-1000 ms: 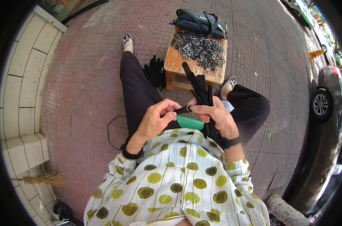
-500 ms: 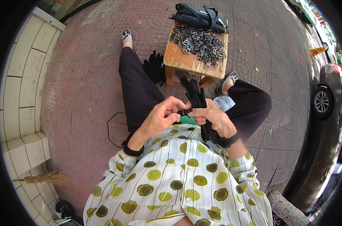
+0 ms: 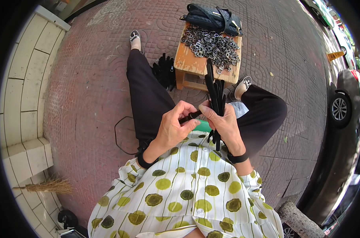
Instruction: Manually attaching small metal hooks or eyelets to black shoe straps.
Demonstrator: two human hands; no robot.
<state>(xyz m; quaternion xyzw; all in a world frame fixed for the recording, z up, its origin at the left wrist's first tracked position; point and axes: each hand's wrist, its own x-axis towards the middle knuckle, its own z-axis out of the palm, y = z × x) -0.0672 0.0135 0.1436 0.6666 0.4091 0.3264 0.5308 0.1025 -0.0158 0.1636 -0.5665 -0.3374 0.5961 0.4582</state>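
A bundle of black straps stands upright in my right hand, its fingers wrapped round the lower part and the ends sticking out above and below. One black strap runs sideways from the bundle to my left hand. The left thumb and fingers pinch its end, which they partly hide. Both hands are close together above my lap. Ahead of them, many small dark metal buckles lie heaped on a worn wooden stool.
A black handbag rests at the stool's far end. More black straps lie on the paving left of the stool. Something green shows behind my hands. A broom leans by the tiled wall; a parked car stands right.
The strap bundle has swung more upright and slightly right. The two hands have drawn a little apart, and more of the strap between them shows.
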